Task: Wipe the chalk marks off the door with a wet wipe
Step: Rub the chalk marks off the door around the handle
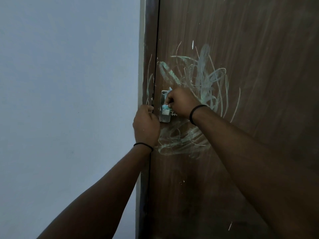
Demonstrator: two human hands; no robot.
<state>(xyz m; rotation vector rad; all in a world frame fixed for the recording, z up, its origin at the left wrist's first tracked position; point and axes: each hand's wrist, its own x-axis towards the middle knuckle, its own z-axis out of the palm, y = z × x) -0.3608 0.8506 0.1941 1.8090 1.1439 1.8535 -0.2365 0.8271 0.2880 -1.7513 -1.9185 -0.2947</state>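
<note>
1. A brown wooden door (241, 49) fills the right side, beside a pale wall (69, 83).
2. The right hand (181, 101) grips a bunched blue wet wipe (165, 107), pressed against the metal lock plate (164, 116).
3. The left hand (146, 123) curls around the door's edge, steadying it.
4. Thick chalk marks (203, 76) remain above and below the lock, so most wiping appears left to do.
</note>
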